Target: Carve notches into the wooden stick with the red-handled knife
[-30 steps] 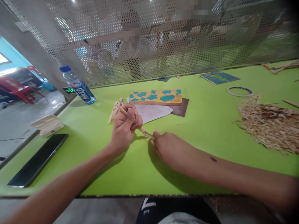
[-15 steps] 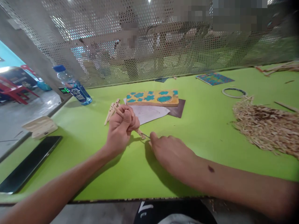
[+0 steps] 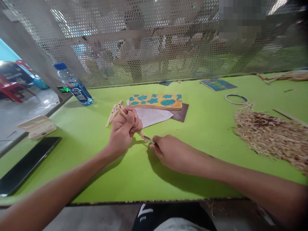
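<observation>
My left hand [image 3: 126, 123] is closed around a thin pale wooden stick [image 3: 143, 137], whose carved-looking tip sticks out toward the right. The stick's other end shows above the thumb. In my right hand [image 3: 166, 148] is a small knife [image 3: 149, 139]; its short metal blade touches the stick's tip, while its handle is mostly hidden by the fingers. Behind my left hand lie several pale carved sticks [image 3: 113, 113] with dark spots. A yellow block with blue patches [image 3: 156, 102] rests at the far side of a white sheet of paper [image 3: 154, 116].
A pile of wood shavings [image 3: 267, 134] lies on the green table [image 3: 202, 183] at right, near a roll of tape [image 3: 237, 98]. At left are a water bottle [image 3: 77, 89], an open pale case [image 3: 39, 126] and a phone [image 3: 31, 165]. A perforated metal screen [image 3: 106, 57] stands behind.
My right hand has turned slightly, showing more of the blade at the stick's tip. My left hand keeps its hold. The whole view has shifted a little.
</observation>
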A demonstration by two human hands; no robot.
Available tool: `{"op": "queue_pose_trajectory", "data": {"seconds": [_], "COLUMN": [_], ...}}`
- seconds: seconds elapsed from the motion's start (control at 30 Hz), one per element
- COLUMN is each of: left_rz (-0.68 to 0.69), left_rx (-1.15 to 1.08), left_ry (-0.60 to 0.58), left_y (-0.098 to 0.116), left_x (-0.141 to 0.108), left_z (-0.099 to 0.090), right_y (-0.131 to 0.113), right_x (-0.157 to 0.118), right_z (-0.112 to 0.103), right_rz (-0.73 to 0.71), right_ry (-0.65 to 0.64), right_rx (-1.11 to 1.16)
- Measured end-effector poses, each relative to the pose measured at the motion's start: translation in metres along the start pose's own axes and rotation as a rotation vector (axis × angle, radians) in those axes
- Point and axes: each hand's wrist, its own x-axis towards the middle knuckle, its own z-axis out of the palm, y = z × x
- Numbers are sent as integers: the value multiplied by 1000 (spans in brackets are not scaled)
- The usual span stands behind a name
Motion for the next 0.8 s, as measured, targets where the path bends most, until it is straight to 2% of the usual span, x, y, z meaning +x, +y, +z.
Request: {"op": "queue_pose_trajectory", "data": {"seconds": [0.13,0.23,0.3,0.37,0.47,0.53,0.6,0.7,0.8], "left_rz": [-10,5,14,16,3,-11,-25,-42,-52], "left_rx": [11,11,8,6,10,17,21,21,23], "left_ry": [8,12,12,3,-40,-65,-66,-56,-35], "left_y": [2,2,2,1,-1,-2,-2,-2,-2], "left_x": [-2,-4,-4,-4,-1,2,5,8,10], "left_z": [3,5,6,5,2,0,0,0,2], "right_y": [-14,-16,-10,-2,6,8,9,12,16], "right_x": [-4,-4,-3,-2,-1,-2,-4,-6,-8], "right_z": [7,11,10,7,-1,-6,-9,-9,-6], "right_rz": [63,40,-9,-11,110,169,162,98,62], "right_ry": [17,9,42,27,-170,-230,-152,56,139], "right_rx": [-225,-210,-112,81,436,528,426,138,15]}}
